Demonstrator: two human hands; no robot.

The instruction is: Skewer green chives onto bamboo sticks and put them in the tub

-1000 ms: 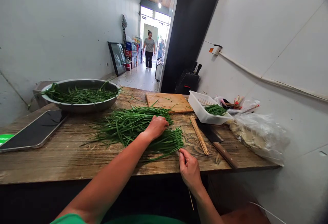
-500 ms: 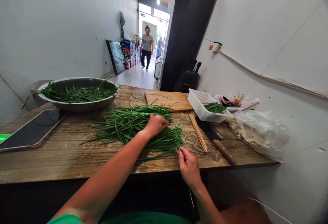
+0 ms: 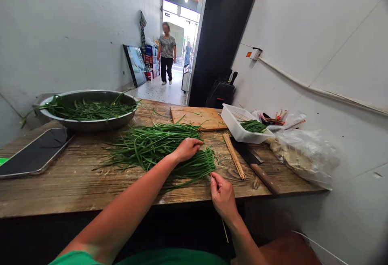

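Note:
A heap of long green garlic chives [image 3: 145, 146] lies on the wooden table, cut ends towards the right. My left hand [image 3: 188, 149] rests on the heap with curled fingers closed at the chives; its fingertips are partly hidden. Just beyond the front right end of the heap, my right hand [image 3: 222, 192] pinches a thin bamboo skewer [image 3: 225, 231]. The skewer's tip shows near the chive ends, and its other end hangs below the table edge. To the right lies a bundle of bamboo skewers [image 3: 234, 156], with a cleaver [image 3: 263, 177] next to it.
A steel basin [image 3: 91, 124] of chives stands at the back left, behind a phone or tablet [image 3: 36, 152]. A cutting board [image 3: 198, 118], a white plastic tub [image 3: 242, 132] and a plastic bag [image 3: 303, 156] sit towards the back and right. A person [image 3: 166, 53] is in the passage.
My left hand has shifted slightly right and down over the chives. The right hand still pinches the skewer. The person in the passage has come closer. The view has tilted a little.

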